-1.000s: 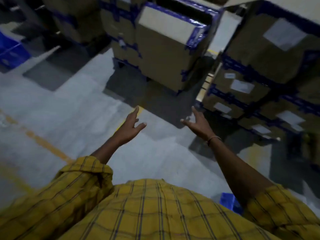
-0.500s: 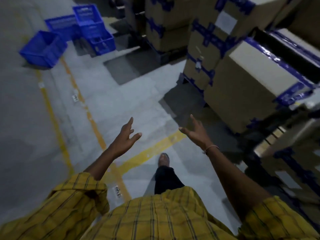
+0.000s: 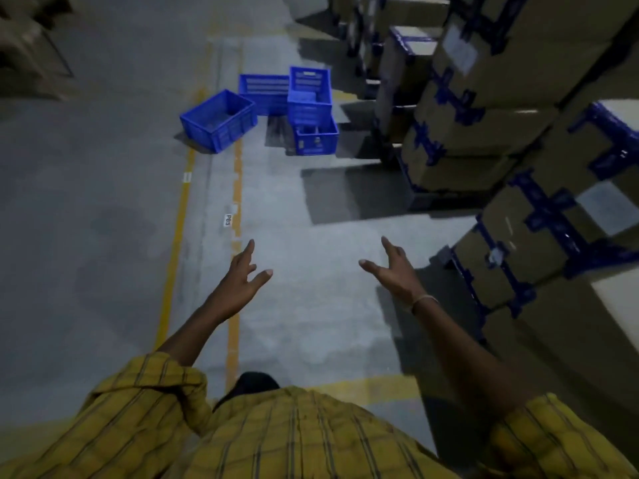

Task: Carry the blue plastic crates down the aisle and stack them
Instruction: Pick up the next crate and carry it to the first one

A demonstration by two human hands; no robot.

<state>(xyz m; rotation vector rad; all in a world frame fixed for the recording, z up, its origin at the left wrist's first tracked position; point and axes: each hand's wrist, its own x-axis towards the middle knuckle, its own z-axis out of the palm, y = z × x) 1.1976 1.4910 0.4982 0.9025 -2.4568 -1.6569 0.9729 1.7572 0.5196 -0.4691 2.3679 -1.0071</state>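
Observation:
Several blue plastic crates sit on the grey floor far ahead of me. One crate [image 3: 218,119] stands alone at the left, turned at an angle. Another crate [image 3: 264,93] lies behind it. A third crate [image 3: 309,93] rests on top of a lower crate [image 3: 316,139] at the right. My left hand [image 3: 243,281] and my right hand [image 3: 394,269] are stretched out in front of me, fingers spread, holding nothing. Both are well short of the crates.
Stacks of cardboard boxes [image 3: 491,108] bound with blue tape line the right side of the aisle. Yellow floor lines [image 3: 237,188] run toward the crates. More boxes [image 3: 24,46] sit at the far left. Open floor lies between me and the crates.
The view has swung left from the box stacks to face down the aisle. The blue crates have come into view ahead. Both hands stay open and outstretched.

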